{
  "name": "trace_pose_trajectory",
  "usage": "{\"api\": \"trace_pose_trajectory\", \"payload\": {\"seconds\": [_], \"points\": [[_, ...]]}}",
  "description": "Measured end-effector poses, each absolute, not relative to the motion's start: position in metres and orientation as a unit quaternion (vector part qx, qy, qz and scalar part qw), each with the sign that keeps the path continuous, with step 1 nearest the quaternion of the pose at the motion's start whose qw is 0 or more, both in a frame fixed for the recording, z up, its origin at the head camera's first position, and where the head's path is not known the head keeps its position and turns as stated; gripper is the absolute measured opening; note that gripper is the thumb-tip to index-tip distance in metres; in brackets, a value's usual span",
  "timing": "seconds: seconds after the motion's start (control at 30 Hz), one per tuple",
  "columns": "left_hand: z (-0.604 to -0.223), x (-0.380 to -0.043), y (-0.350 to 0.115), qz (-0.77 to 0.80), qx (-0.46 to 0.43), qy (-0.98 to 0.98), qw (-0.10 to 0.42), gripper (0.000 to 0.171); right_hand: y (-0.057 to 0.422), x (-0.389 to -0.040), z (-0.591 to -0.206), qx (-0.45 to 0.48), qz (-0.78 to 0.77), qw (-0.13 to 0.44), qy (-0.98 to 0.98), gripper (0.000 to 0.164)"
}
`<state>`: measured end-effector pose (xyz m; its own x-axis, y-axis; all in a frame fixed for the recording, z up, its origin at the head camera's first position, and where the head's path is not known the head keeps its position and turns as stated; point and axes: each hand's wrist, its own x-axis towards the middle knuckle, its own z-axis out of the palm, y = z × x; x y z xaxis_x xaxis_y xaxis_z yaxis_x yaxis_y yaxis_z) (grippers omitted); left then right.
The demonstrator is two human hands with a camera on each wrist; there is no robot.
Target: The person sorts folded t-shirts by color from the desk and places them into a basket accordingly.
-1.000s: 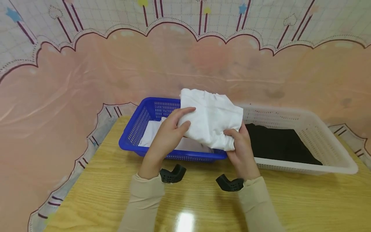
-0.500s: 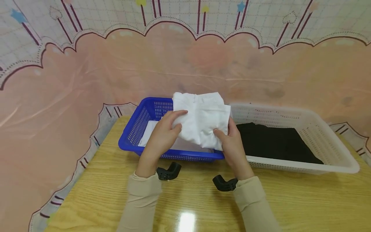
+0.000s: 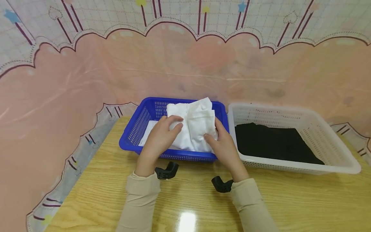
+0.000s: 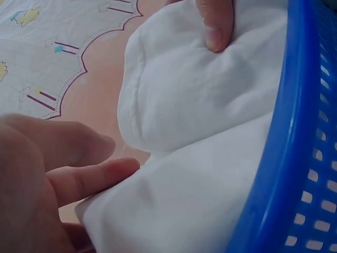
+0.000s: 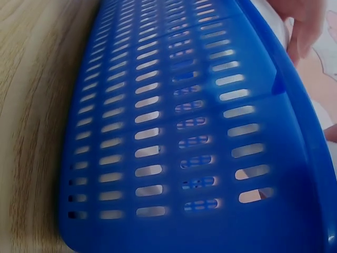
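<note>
A loosely folded white garment point(image 3: 181, 135) with a stitched hem hangs tilted over the blue basket point(image 3: 131, 132), its lower edge inside the near rim. My left hand point(image 3: 157, 135) holds its left edge, index finger on top and other fingers behind the cloth; the thumb stands off the cloth in the left wrist view. On the right side, my right hand point(image 3: 224, 145) pinches it, thumb pressing on the front and fingers behind. More white cloth point(image 3: 146, 127) lies flat in the basket's left part. The right wrist view mostly shows the basket's slotted wall point(image 5: 158, 105).
A white plastic basket point(image 3: 345, 145) stands against the blue one on the right, with a folded black garment point(image 3: 275, 141) inside. Both stand on a wooden table point(image 3: 203, 209). A patterned pink curtain point(image 3: 116, 74) rises behind. Each wrist wears a black mount point(image 3: 222, 184).
Both hands have moved left and slightly down with the white garment, from over the gap between the baskets to over the blue basket. Its top right part has folded over.
</note>
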<state>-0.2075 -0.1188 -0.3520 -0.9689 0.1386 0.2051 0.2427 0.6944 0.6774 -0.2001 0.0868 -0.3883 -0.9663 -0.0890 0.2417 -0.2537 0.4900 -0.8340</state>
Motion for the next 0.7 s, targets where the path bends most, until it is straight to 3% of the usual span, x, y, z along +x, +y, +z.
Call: {"api": "trace_pose_trajectory", "payload": {"seconds": [0.3,0.7], "points": [[-0.3562,-0.2116,-0.1213,-0.370,-0.094,-0.924,0.024,0.033,0.0823,-0.2008,-0.3864,0.118,0.420,0.084,-0.896,0.060],[-0.3604,-0.2128,-0.1213,-0.337,-0.105,-0.935,0.014,0.035,0.0781,-0.2004,-0.3857,0.112,0.383,0.069,-0.914,0.056]]}}
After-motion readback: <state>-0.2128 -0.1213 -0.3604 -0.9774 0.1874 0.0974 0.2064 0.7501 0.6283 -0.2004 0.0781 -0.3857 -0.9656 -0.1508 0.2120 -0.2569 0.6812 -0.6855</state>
